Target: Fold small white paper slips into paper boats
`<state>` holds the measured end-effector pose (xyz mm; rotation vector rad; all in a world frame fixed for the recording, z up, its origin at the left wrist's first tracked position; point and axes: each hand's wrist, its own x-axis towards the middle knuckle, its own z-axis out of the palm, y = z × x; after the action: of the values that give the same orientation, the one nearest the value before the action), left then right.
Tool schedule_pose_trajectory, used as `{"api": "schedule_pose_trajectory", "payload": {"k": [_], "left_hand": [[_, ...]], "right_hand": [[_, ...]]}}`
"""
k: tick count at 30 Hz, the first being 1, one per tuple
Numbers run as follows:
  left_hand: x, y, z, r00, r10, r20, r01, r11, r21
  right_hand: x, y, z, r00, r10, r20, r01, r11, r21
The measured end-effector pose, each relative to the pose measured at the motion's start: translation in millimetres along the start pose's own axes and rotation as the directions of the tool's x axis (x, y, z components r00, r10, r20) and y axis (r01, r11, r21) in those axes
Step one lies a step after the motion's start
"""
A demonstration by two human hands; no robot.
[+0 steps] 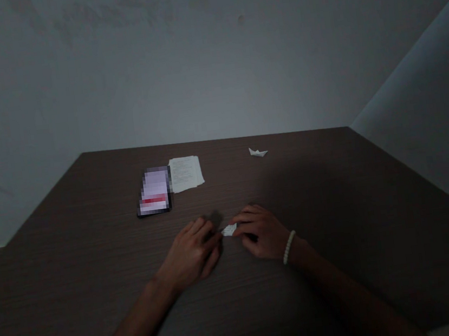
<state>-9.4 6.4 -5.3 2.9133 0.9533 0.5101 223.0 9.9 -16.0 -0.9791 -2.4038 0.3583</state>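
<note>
Pinching from both sides, my left grip and my right grip clench a small folded white paper between the fingertips, held low over the dark wooden desk, probably for steadiness. A bead bracelet circles my right wrist. Farther off, left of centre, a phone lies just beside a stack of printed sheets, while a small paper boat sits apart at the far right.

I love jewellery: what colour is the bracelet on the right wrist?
The beaded bracelet is off-white, as seen in the head view.
</note>
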Motion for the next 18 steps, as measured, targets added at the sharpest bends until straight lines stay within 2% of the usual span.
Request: {"api": "schedule_pose_trajectory", "payload": {"k": [12,18], "left_hand": [[0.2,3.2,1.7,1.000,-0.013,0.018,0.012,1.000,0.023],[2.7,4.7,0.4,0.999,-0.024,0.044,0.023,1.000,0.021]], "right_hand": [[-1.2,0.8,0.0,0.999,0.002,-0.054,0.003,0.995,0.102],[0.6,-1.6,0.2,0.999,0.020,-0.044,-0.017,0.997,0.077]]}}
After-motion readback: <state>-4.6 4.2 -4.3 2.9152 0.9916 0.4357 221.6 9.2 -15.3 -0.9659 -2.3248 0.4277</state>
